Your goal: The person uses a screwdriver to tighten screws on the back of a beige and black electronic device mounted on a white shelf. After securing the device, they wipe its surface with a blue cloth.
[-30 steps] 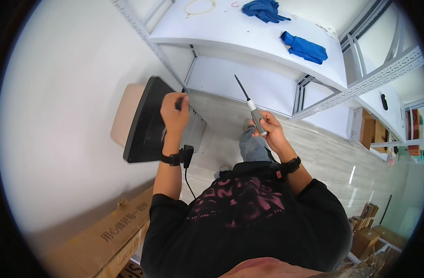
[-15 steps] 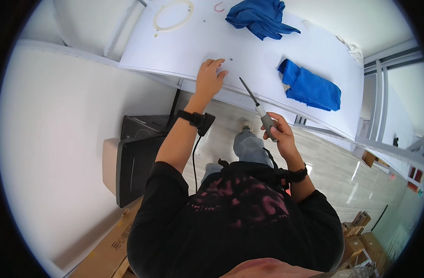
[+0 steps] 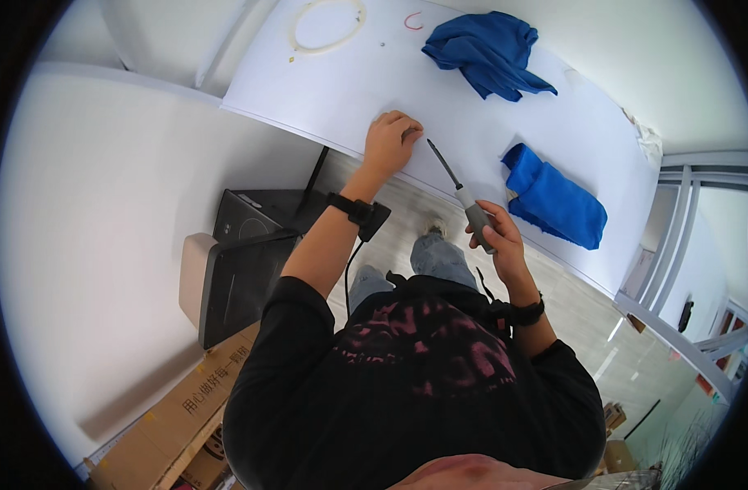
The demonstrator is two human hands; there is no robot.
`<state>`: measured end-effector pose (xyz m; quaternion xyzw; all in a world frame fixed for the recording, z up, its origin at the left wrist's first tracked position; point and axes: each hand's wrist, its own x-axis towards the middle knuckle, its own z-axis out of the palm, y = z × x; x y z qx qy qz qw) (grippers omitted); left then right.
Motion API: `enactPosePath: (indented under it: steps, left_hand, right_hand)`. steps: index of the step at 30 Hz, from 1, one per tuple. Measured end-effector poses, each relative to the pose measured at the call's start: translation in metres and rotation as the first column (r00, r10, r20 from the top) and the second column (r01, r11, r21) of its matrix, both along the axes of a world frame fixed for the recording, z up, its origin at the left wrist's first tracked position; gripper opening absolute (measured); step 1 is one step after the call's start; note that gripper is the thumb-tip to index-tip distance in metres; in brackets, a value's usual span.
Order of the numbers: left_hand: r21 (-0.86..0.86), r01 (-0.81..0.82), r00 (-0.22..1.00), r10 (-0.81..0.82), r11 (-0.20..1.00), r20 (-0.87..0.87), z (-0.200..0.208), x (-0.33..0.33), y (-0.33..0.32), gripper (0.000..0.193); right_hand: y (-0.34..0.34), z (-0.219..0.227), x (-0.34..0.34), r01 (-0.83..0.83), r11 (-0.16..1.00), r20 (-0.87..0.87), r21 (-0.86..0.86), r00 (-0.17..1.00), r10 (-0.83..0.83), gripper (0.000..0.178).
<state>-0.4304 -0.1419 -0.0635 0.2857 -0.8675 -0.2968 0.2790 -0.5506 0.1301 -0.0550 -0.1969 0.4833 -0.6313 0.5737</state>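
Screwdriver (image 3: 475,214) is up in the right hand (image 3: 502,237), grey handle with a paler collar, dark thin shaft. In this view its tip overlaps the white bench (image 3: 333,90), the handle end sits past the near edge. Slanted, tip up and to the left, toward the left hand's fingertips, gap small.

Handling, my guess: light, rigid, not fragile; most weight probably in the thick handle. Handle looks smooth, could slip a bit if the palm is damp. Best hold is round the handle, with the thumb along it; the shaft is narrow and poor for turning.

Right hand: closed round the handle, thumb on its near side, fingers wrapped behind. Left hand (image 3: 388,145): at the bench near the front edge, fingers bent, thumb drawn in, narrow spread. Can't tell if anything tiny is pinched there, or whether the fingertips touch the surface.

Around them on the bench: folded blue cloth (image 3: 558,196) to the right, likely soft; crumpled blue cloth (image 3: 488,53) farther back; pale ring (image 3: 318,51) at the far left, red curved wire (image 3: 412,23) and a small metallic piece (image 3: 382,44) between ring and crumpled cloth.
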Motion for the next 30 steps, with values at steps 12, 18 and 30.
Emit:
enactPosePath:
  steps: [12, 18, 30]
  left_hand:
    - [0.869, 0.176, 0.855, 0.365, 0.463, -0.368, 0.039, 0.147, 0.030, 0.004]
    - [0.903, 0.110, 0.810, 0.489, 0.416, -0.324, 0.048, 0.222, 0.056, 0.006]
    - [0.902, -0.059, 0.871, 0.464, 0.427, -0.163, 0.034, 0.363, 0.129, 0.004]
  right_hand:
    - [-0.044, 0.039, 0.035, -0.307, 0.951, -0.042, -0.025, 0.951, 0.306, 0.049]
    - [-0.058, 0.049, 0.067, -0.479, 0.877, -0.139, 0.040, 0.866, 0.480, 0.048]
    - [-0.042, 0.058, 0.165, -0.626, 0.763, -0.307, 0.164, 0.702, 0.642, 0.044]
